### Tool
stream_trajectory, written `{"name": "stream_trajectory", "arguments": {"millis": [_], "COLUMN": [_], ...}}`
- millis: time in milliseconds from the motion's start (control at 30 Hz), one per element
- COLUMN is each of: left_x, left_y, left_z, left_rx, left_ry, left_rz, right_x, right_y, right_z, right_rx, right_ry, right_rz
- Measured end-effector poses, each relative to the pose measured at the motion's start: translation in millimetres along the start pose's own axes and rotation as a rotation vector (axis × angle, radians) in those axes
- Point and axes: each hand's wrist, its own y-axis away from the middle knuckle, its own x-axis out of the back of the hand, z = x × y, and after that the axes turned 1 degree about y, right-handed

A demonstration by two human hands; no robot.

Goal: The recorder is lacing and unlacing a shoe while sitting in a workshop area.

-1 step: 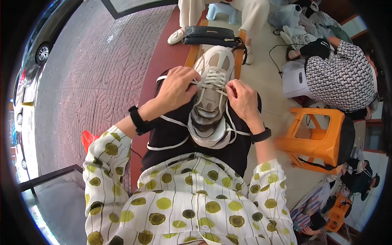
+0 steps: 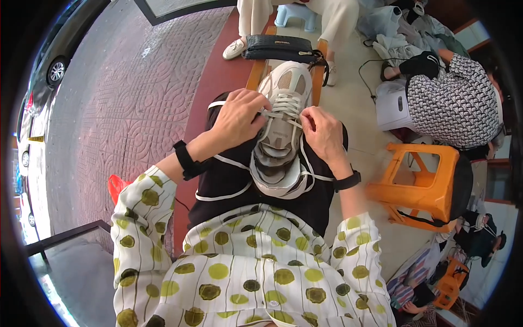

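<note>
A beige and white sneaker (image 2: 279, 188) lies across my lap, toe pointing away and its opening toward me. White shoelace (image 2: 287, 103) crosses its upper part through several eyelets. At the shoe's left side, my left hand (image 2: 238, 116) pinches the lace near the eyelets, fingertips closed together. On the right edge my right hand (image 2: 322, 131) is also closed, thumb against forefinger on the lace. Long loose lace ends (image 2: 231, 161) trail over my dark trousers on both sides of the heel.
A wooden bench frame (image 2: 256, 75) bearing a black pouch (image 2: 280, 48) stands beyond the toe, before a seated person in pale trousers (image 2: 338, 19). To the right are an orange stool (image 2: 422, 182) and a person in a patterned top (image 2: 455, 103). Bagged items (image 2: 400, 32) lie far right.
My left hand has edged very slightly toward the shoe's middle. Both hands keep their pinch, and the sneaker stays nearly in place.
</note>
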Motion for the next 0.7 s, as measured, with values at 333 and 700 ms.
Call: {"name": "stream_trajectory", "arguments": {"millis": [333,700], "left_x": [-11,-7], "left_y": [-5,0], "left_z": [-7,-3], "left_rx": [0.020,0.033], "left_ry": [-0.047,-0.029], "left_rz": [-0.034,0.003], "right_x": [1,-9], "right_y": [-3,-10], "right_z": [1,-18], "right_rx": [0.102,0.146], "right_ry": [-0.114,0.300], "right_rz": [-0.133,-0.345]}}
